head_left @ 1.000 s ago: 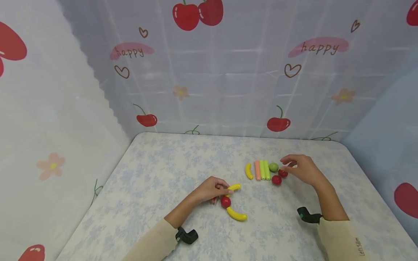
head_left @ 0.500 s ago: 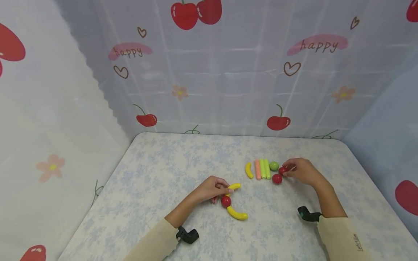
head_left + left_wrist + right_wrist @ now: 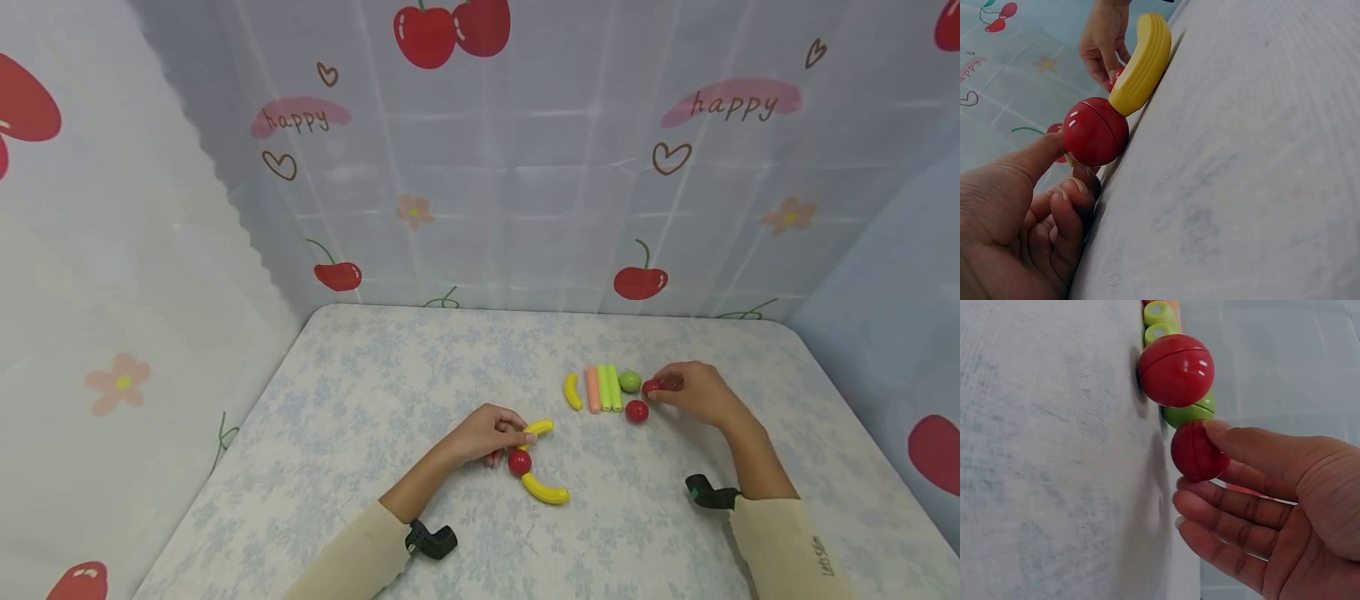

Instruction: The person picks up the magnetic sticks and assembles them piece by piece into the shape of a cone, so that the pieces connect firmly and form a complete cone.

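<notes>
Two yellow curved banana-shaped magnetic-looking sticks, an upper one (image 3: 542, 427) and a lower one (image 3: 546, 490), meet at a red ball (image 3: 519, 462) in an arc on the table. My left hand (image 3: 487, 435) pinches the upper yellow stick near the ball; its fingers mostly hide that grip in the left wrist view, where the red ball (image 3: 1095, 131) and lower stick (image 3: 1144, 62) are in front. Farther right, my right hand (image 3: 696, 392) pinches another red ball (image 3: 1196, 450) between thumb and fingers. Beside it lie a third red ball (image 3: 637, 411) and a green ball (image 3: 630, 382).
Left of the green ball lie two lime-green rods (image 3: 609, 388), an orange rod (image 3: 593, 390) and a short yellow curved stick (image 3: 572, 392), side by side. The pale floral table (image 3: 390, 358) backs onto a printed curtain (image 3: 495, 183).
My right hand has come down on the far red ball and taken it between thumb and fingers. The left hand and the yellow sticks have stayed in place.
</notes>
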Tool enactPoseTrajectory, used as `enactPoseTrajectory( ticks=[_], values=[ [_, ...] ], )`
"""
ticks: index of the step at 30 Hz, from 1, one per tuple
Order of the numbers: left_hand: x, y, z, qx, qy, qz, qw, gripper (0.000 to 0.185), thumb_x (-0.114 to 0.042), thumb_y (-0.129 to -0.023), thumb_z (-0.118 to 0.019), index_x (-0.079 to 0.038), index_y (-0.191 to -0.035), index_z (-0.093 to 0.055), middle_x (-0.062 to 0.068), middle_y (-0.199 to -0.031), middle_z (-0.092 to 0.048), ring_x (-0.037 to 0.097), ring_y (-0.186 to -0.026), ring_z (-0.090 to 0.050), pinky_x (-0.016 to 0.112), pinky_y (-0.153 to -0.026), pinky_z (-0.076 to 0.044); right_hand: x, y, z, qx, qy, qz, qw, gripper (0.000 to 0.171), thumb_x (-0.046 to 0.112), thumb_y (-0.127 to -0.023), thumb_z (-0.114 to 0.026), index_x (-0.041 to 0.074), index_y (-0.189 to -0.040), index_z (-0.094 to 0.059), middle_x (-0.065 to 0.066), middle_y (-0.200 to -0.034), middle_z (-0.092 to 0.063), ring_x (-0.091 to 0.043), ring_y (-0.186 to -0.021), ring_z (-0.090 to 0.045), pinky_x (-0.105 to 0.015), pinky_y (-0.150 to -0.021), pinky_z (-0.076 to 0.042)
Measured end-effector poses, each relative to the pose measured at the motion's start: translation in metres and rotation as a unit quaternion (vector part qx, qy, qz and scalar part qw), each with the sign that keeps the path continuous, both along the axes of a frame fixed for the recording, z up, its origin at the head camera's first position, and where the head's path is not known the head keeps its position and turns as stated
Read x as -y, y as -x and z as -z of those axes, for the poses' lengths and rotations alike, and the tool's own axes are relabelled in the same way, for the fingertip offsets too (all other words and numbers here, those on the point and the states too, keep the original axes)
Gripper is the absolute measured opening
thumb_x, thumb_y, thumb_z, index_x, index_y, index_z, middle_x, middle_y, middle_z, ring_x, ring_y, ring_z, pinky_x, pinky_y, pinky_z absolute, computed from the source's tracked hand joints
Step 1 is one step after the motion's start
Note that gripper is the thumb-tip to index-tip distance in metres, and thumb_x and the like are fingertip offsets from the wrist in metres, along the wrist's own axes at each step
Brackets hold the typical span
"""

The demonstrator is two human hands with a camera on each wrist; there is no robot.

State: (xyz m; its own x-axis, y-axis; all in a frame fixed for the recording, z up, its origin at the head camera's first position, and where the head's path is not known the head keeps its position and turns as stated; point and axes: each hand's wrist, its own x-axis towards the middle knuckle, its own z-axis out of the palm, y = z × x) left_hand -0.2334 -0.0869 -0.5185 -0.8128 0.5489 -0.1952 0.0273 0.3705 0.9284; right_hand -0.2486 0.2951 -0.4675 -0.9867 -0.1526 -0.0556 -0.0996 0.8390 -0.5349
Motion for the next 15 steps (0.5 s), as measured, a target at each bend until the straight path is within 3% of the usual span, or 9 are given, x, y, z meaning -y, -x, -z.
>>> enactPoseTrajectory(
  ticks=[8,15],
  values=[
    [-0.001,0.000,0.000,0.001,-0.003,-0.007,1.0000,0.023,-0.033,-0.092,-0.077,-0.015,-0.108,-0.075,0.001,-0.060,-0.060,0.011,-0.040,-0.048,0.022,-0.039,-0.042,0.004,-0.005,-0.017,-0.067,0.019,0.000,0.998,0.036,0.022,-0.090,-0.079,-0.002,-0.115,-0.071,-0.013,-0.099,-0.071,-0.032,-0.093,-0.065,-0.046,-0.077,-0.058],
    [-0.001,0.000,0.001,0.000,-0.002,-0.011,0.9999,0.024,-0.031,-0.093,-0.076,-0.012,-0.108,-0.075,0.002,-0.060,-0.060,0.011,-0.040,-0.048,0.022,-0.039,-0.042,0.027,-0.012,-0.030,-0.068,0.040,-0.022,0.997,0.032,0.019,-0.090,-0.079,0.001,-0.116,-0.071,-0.011,-0.103,-0.071,-0.030,-0.094,-0.066,-0.046,-0.078,-0.059]
  ],
)
